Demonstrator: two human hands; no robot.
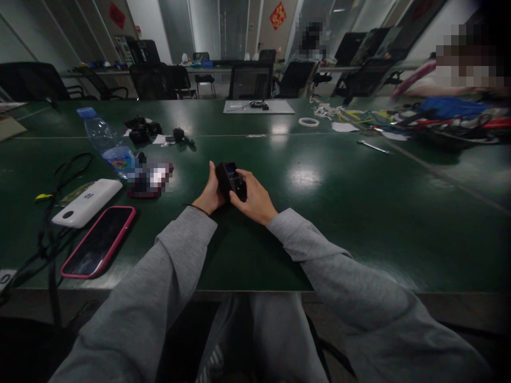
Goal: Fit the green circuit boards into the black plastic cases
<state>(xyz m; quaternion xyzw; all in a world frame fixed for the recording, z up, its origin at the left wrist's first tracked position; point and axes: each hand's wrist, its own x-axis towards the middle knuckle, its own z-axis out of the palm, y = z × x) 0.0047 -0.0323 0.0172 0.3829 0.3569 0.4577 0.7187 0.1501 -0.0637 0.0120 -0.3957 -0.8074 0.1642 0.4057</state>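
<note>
A small black box-shaped device (226, 183) with a dark screen and buttons on its face is held between both hands above the green table (343, 223). My left hand (211, 192) is closed around its left side, thumb pointing up along the edge. From the right, my right hand (257, 199) grips the device, its thumb low on the front and its fingertips across the right part of the face. The lower right corner of the device is partly covered by these fingers. Its exact kind is not clear.
To my left are a pink-cased phone (99, 242), a white power bank (88, 203), a second phone (149, 181), a clear bottle (106, 139) and a black strap (51, 234). Farther off lie a white tape ring (308, 122), a pen (374, 147) and tangled cables (399, 119), near another person.
</note>
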